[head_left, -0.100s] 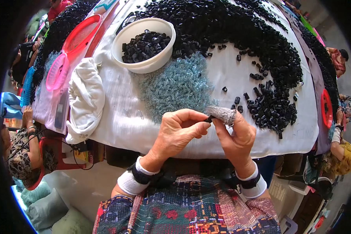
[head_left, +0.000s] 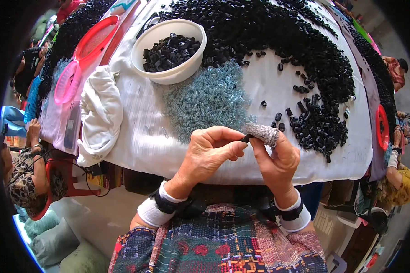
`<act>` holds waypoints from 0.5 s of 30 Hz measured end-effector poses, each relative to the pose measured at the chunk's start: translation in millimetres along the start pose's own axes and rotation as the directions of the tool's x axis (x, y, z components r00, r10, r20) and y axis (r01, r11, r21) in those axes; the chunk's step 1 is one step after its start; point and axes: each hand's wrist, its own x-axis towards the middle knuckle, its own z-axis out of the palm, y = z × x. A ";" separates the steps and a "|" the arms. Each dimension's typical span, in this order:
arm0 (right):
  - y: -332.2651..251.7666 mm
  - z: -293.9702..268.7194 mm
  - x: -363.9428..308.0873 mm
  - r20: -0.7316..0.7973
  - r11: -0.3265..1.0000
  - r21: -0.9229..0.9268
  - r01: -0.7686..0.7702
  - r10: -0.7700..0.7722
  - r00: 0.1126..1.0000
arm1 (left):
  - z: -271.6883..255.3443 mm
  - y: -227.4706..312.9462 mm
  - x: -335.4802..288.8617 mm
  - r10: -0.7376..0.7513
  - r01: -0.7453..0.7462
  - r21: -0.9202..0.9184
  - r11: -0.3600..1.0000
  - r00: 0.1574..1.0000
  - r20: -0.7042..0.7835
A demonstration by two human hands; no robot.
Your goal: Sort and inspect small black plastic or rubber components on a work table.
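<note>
My left hand (head_left: 212, 149) pinches a small black plastic part (head_left: 246, 138) between thumb and forefinger. From the other side, my right hand (head_left: 280, 159) has its thumb against the same part, fingers curled. A grey knitted cover (head_left: 262, 133) wraps the right forefinger and hides its tip. Just beyond both hands lies a heap of small clear-bluish coil springs (head_left: 205, 102). Loose black plastic parts (head_left: 316, 125) are scattered to the right, and a much larger pile of them (head_left: 269, 27) spreads across the far side of the table.
A white bowl (head_left: 182, 75) full of black parts stands beyond the springs. To its left lie a bunched white cloth (head_left: 100, 113), a pink basket (head_left: 67, 83) and a red sieve (head_left: 95, 38). Other people work at tables on both sides; a red hoop (head_left: 382, 127) lies at right.
</note>
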 end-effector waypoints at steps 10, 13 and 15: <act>6.6 2.6 -6.4 -0.018 0.998 -0.063 -0.013 0.012 1.000 | 0.2 -3.9 3.6 0.065 -0.062 0.097 0.993 0.998 -0.024; 8.3 3.4 -5.4 -0.028 0.995 -0.099 -0.023 0.021 0.999 | 0.5 -1.0 4.2 0.073 -0.069 0.130 0.989 0.997 -0.029; 5.5 3.5 -2.6 -0.022 0.996 -0.075 0.057 -0.059 0.998 | 0.9 -1.4 3.8 0.067 -0.061 0.126 0.990 0.997 -0.038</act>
